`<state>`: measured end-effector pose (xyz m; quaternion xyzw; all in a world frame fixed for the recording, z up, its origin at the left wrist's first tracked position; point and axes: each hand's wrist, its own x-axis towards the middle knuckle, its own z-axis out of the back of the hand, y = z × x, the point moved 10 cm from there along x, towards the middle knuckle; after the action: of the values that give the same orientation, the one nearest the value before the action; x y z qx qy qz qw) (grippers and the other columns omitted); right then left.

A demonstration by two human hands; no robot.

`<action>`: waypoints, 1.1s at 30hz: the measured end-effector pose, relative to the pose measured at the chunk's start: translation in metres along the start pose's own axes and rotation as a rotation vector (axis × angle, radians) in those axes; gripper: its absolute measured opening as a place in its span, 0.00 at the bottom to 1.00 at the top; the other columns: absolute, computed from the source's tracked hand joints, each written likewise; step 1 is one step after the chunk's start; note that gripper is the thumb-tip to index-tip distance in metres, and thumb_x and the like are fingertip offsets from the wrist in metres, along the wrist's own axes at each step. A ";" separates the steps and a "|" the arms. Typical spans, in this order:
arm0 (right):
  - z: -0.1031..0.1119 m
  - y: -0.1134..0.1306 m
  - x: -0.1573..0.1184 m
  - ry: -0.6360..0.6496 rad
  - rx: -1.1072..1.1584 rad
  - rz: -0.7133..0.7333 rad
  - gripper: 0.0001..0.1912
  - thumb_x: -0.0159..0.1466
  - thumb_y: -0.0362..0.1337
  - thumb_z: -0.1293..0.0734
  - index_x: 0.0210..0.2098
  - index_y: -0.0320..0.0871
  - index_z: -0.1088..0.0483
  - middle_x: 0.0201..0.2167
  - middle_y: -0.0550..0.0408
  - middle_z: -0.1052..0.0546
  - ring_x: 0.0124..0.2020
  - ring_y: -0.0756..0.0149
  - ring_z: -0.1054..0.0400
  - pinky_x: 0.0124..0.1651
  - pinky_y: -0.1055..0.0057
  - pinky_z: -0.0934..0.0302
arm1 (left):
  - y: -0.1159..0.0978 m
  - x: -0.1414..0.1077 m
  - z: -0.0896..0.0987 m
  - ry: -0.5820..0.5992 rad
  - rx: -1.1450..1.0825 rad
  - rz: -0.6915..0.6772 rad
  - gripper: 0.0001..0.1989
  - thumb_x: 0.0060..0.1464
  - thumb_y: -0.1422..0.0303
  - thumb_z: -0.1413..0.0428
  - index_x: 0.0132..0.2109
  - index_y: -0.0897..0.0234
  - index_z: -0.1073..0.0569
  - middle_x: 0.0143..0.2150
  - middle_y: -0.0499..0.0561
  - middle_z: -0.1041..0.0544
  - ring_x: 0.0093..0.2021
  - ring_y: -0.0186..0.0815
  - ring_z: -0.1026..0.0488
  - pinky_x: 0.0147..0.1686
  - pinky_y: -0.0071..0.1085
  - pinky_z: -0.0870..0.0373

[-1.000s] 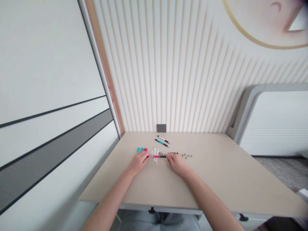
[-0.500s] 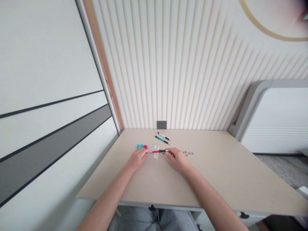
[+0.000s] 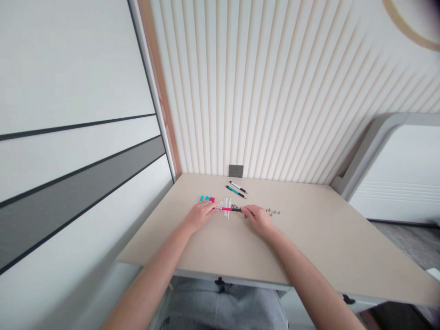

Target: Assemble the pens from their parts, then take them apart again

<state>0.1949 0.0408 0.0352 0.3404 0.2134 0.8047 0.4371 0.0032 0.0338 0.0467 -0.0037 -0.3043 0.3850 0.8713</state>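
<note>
Gripping a pink-and-black pen (image 3: pixel 228 209) at both ends: left hand (image 3: pixel 199 216) closed on the pink end, right hand (image 3: pixel 257 219) on the black, a hold that keeps the barrel straight. Lying just beyond on the desk (image 3: pixel 319 238): clear plastic tubes (image 3: pixel 226 201), teal caps (image 3: pixel 206 198) — two slim pens (image 3: pixel 236 188) farther back — small metal parts (image 3: pixel 272 212) to the right.

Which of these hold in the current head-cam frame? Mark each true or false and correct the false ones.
1. The left hand and right hand both touch the pink-and-black pen. True.
2. The left hand grips the teal pen. False: that pen lies untouched near the wall, beside a black-and-white pen.
3. Small grey parts lie to the right of the right hand. True.
4. The grey plate lies on the tabletop. False: it is on the wall, above the back edge of the table.
</note>
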 end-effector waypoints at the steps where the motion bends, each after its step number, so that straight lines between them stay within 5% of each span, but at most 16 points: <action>1: 0.002 0.000 0.000 -0.017 -0.002 -0.002 0.14 0.68 0.41 0.42 0.36 0.44 0.27 0.31 0.53 0.25 0.34 0.64 0.32 0.41 0.69 0.41 | 0.000 0.000 0.001 -0.003 -0.001 -0.002 0.13 0.66 0.62 0.52 0.44 0.64 0.26 0.38 0.53 0.24 0.39 0.37 0.27 0.40 0.33 0.31; 10: 0.006 -0.006 0.000 -0.082 0.035 -0.057 0.10 0.63 0.42 0.37 0.37 0.45 0.27 0.30 0.56 0.24 0.30 0.66 0.34 0.37 0.70 0.40 | 0.000 0.000 -0.001 0.017 -0.041 0.017 0.12 0.65 0.62 0.52 0.43 0.62 0.26 0.38 0.52 0.23 0.39 0.37 0.26 0.41 0.33 0.30; 23: 0.048 -0.016 -0.003 -0.288 -0.023 -0.046 0.15 0.65 0.45 0.39 0.41 0.45 0.26 0.37 0.50 0.22 0.32 0.63 0.31 0.40 0.67 0.37 | -0.005 0.005 0.008 -0.010 -0.099 0.054 0.12 0.66 0.64 0.53 0.42 0.62 0.27 0.38 0.51 0.23 0.39 0.37 0.26 0.42 0.34 0.30; 33: 0.099 -0.064 -0.031 -0.238 -0.258 -0.008 0.14 0.66 0.45 0.41 0.39 0.45 0.27 0.36 0.48 0.22 0.38 0.58 0.30 0.44 0.63 0.37 | 0.001 0.002 0.000 0.016 -0.099 0.050 0.10 0.64 0.65 0.51 0.43 0.61 0.26 0.39 0.51 0.22 0.40 0.37 0.25 0.42 0.33 0.30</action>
<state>0.3152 0.0531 0.0497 0.3735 0.0563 0.7777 0.5025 0.0040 0.0361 0.0475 -0.0576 -0.3158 0.3909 0.8627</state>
